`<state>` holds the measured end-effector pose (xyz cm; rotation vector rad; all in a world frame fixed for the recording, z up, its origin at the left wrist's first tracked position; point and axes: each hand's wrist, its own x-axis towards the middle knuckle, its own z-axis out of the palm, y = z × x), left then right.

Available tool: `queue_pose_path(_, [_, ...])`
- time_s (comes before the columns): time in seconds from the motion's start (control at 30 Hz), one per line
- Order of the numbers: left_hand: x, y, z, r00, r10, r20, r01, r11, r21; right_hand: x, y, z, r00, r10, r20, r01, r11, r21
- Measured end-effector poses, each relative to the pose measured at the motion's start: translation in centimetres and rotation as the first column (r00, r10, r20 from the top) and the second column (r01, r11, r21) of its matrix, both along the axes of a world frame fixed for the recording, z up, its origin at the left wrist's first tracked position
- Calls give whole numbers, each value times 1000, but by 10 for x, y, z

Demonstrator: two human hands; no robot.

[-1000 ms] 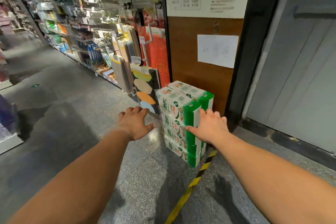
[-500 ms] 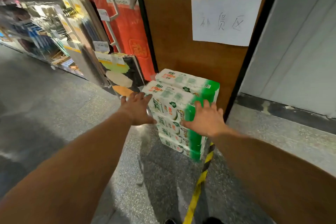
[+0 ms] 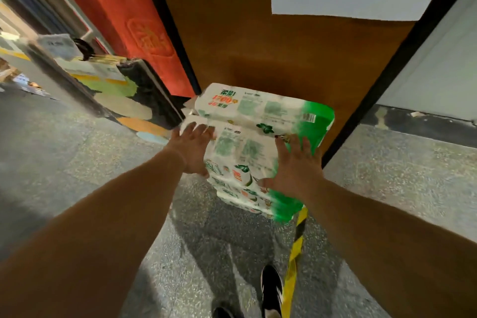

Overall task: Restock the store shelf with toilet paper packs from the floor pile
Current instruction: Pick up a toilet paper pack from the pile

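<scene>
Pile of toilet paper packs (image 3: 254, 162): on the grey floor (image 3: 77, 157), against the brown panel (image 3: 258, 54), in two stacks side by side; front stack several packs high, rear stack's top pack (image 3: 260, 107) visible behind it

Left hand (image 3: 192, 148): fingers straight and spread, flat against the left end of the front stack's top pack (image 3: 241, 146); nothing gripped

Right hand (image 3: 294, 165): fingers extended over the top near the green end, thumb low on the near face; pressing, not yet closed round the pack; cannot tell whether any weight is taken

Judged step: squeezing the top pack between both palms before lifting

Possible faults from here:
- Slipping out of the palms: glossy film wrap, no curled grip
- Dragging the pack below along: wrappers touching, thumb close to the seam
- Toppling the stack: tall, narrow, pushed sideways by uneven pressure
- Tripping when backing away: shoes (image 3: 271, 289) just beside the striped floor tape (image 3: 296, 240)
- Knocking the leaning boards (image 3: 124, 95) at left: near the pile
</scene>
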<state>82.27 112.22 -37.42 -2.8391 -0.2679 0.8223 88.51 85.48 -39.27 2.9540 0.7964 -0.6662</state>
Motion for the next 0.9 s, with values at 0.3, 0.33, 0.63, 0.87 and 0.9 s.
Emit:
queue_pose_path(0.3, [60, 41, -60, 967, -251, -31, 252, 967, 29, 14, 22, -59, 999, 23, 48, -20, 998, -61])
queue_pose_path(0.33, [60, 43, -63, 965, -261, -5, 261, 965, 38, 15, 23, -60, 998, 23, 66, -19, 998, -65])
queue_pose_path(0.63, [31, 58, -55, 947, -302, 106, 300, 953, 34, 17, 29, -33, 988, 120, 93, -113, 990, -82])
queue_pose_path(0.87, [-21, 105, 72, 986, -58, 155, 65, 997, -44, 27, 88, 95, 951, 294, 100, -295, 956, -11])
queue_pose_path(0.9, [-32, 115, 98, 984, -20, 179, 26, 999, -28, 28, 102, 118, 938, 325, 117, -327, 945, -1])
